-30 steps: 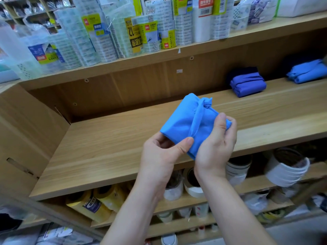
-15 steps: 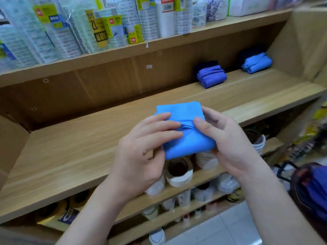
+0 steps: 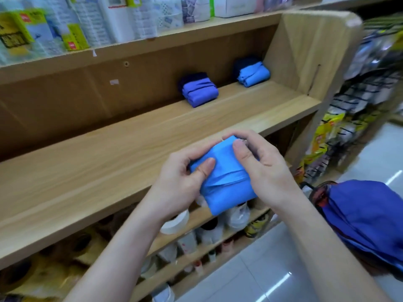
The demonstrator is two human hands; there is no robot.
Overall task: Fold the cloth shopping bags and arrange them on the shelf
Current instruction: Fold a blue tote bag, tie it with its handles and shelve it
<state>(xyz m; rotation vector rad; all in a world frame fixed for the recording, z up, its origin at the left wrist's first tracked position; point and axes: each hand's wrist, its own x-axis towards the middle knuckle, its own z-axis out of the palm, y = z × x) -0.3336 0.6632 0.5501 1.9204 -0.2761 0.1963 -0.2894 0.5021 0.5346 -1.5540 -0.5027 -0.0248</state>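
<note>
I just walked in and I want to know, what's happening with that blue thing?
A person is folding a light blue cloth bag into a small bundle. The left hand and the right hand both grip it, in front of the wooden shelf. Two folded bags already lie at the back of the shelf: a purple bag and another blue bag by the right wall.

A long shelf (image 3: 109, 153) of light brown wood runs across the middle. Behind the shelf is a darker wooden back wall (image 3: 65, 105). At its right end stands a wooden side board (image 3: 305, 51). Above it, another board (image 3: 152, 44) holds blurry packs (image 3: 91, 25). Below it are white rolls (image 3: 176, 222). Right of it and lower down, the floor (image 3: 239, 280) is white and shiny, with bright streaks of light.
</note>
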